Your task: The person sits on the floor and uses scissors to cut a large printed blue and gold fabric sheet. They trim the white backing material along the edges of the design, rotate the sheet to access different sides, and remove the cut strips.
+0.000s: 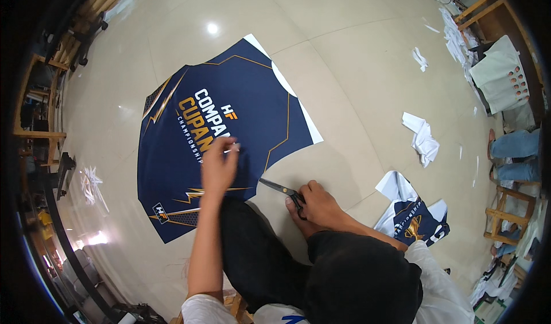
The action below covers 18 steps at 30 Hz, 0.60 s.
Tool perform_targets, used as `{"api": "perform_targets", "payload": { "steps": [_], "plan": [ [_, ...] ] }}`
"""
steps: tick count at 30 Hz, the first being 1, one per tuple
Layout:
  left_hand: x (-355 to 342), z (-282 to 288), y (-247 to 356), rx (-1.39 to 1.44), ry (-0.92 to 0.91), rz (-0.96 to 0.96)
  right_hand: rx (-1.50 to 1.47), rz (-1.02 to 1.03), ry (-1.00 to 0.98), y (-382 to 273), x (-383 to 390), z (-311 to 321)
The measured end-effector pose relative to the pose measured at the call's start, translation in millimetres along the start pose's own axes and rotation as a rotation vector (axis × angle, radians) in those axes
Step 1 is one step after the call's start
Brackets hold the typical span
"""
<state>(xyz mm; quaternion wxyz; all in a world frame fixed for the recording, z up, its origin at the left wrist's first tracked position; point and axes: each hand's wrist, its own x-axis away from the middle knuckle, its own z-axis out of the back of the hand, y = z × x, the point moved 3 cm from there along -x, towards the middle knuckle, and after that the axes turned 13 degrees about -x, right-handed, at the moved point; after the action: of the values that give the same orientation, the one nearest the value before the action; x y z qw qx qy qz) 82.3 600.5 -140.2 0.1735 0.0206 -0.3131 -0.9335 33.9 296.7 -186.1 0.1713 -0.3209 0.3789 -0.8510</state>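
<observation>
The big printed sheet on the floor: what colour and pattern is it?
The sheet is navy blue with gold angular lines and a white edge; head view shows it.

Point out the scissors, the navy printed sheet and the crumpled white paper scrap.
scissors (279, 188): head view, on the blades.
navy printed sheet (172, 169): head view, on its plain blue area.
crumpled white paper scrap (423, 138): head view, on its middle.

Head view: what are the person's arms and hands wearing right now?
Both forearms are bare, with short white sleeves showing only near the lower edge. The left hand and right hand wear no gloves; no watch or rings are visible.
</observation>
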Motion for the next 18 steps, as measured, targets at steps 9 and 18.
{"api": "perform_targets", "payload": {
  "steps": [9,18],
  "plan": [
    [-5.5,-97.3,67.2,0.021,-0.197,-0.108,0.135,0.090,0.002,-1.2,11.0,0.5],
    [20.2,-109.5,41.4,-0.055,-0.151,-0.058,-0.052,-0.055,-0.040,51.4,40.9,25.2]
  ]
}}
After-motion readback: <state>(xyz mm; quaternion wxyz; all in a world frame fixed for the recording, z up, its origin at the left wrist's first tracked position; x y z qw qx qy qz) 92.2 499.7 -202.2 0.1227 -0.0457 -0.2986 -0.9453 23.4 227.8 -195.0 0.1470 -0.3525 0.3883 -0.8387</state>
